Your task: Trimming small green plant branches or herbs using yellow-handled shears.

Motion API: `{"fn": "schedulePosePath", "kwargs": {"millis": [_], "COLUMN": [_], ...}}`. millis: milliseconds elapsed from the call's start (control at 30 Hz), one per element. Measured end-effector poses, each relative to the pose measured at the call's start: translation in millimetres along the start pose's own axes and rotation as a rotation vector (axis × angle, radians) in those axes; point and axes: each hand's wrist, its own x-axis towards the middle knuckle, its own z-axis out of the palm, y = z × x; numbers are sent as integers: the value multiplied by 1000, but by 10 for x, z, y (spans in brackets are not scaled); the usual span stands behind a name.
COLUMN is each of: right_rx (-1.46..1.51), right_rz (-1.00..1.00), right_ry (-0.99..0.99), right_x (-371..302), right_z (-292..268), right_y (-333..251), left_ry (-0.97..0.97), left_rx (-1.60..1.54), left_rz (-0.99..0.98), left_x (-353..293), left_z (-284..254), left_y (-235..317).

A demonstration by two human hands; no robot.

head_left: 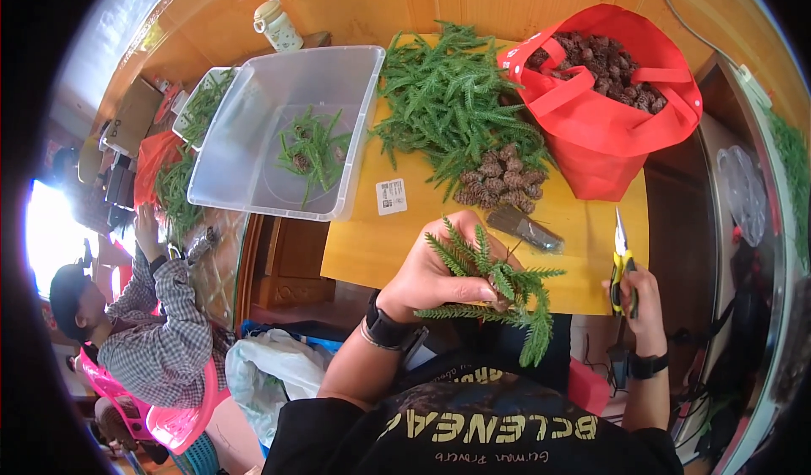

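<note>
We're working over a yellow table, with a wood-panelled wall running along the far side. Off to the left, a co-worker in a checked shirt is sitting on a pink chair, and a bright glare is shining beyond. At the left end, a clear plastic bin is holding a few cuttings and cones, and a pale bottle is standing behind it. A big heap of greenery is filling the middle, with a pile of pine cones sitting along its near right side. Over on the right, a red bag is bulging with more cones. A packet of thin dark sticks is lying just beyond our left hand, and a white label is resting near the bin. In that left hand, closed up, we're pinching a green sprig, which is hanging over the table's near edge and hiding part of it. In our right hand, fingers wrapped round the handles, we're gripping yellow-and-black pliers, nose pointing away from us. Lower left, a white plastic bag is crowding the space beside us.
</note>
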Motion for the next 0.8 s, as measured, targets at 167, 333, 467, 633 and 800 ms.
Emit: {"fn": "schedulePosePath", "kwargs": {"millis": [167,333,467,633,800], "right_rx": [-435,-1032,-1005,-1036,-1026], "right_rz": [-229,-771,-858,-871,-962], "right_ry": [-242,-398,-493,-519,-549], "right_x": [-373,-347,-302,-233,-268], "right_z": [564,985,1023,1020,1137], "right_y": [-442,-824,-886,-945,-1012], "left_ry": [-148,-230,-230,-258,-304], "left_rx": [-5,-96,-157,-135,-184], "left_rz": [-28,-59,-88,-72,-134], "left_x": [48,60,18,2,-18], "left_z": [-26,1,8,-32,-44], "left_y": [-58,-63,-58,-76,-91]}}
